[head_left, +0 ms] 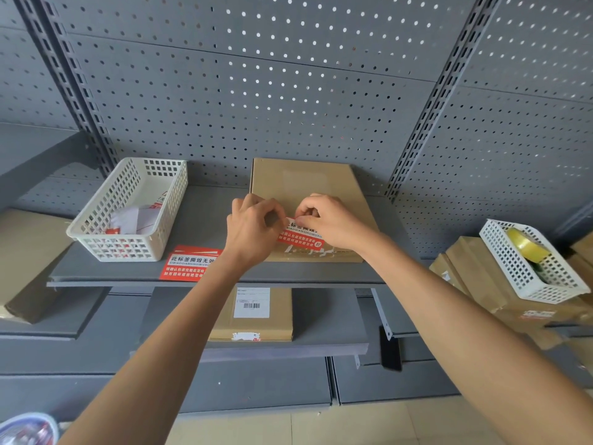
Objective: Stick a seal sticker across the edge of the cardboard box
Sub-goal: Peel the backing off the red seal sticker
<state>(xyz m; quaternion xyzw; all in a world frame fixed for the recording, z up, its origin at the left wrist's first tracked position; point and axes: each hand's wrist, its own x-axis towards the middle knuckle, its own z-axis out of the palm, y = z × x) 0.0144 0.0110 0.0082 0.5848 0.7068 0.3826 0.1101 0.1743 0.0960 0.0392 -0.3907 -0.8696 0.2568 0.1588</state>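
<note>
1. The cardboard box [308, 200] lies flat on the grey shelf [199, 220], its far side close to the pegboard wall [288, 91] and its near edge close to the shelf's front lip.
2. The seal sticker [300, 237] — red with white print — sits at the box's near edge, between the two hands; whether it is fully pressed down there I cannot tell.
3. The left hand [253, 229] has its fingers curled and pinches at the sticker's left end; the right hand [330, 220] is curled too, gripping the sticker's upper right part.
4. Judging by its look, the sticker is thin, limp and very light — it will likely curl or cling to skin, so it is best held by its two ends and kept taut.
5. The box looks stiff and flat, a firm backing for pressing; the fold over the edge probably needs a firm rub.
6. A second red sticker [191, 263] lies on the shelf to the left, just near of a white basket [128, 210] holding more labels.
</note>
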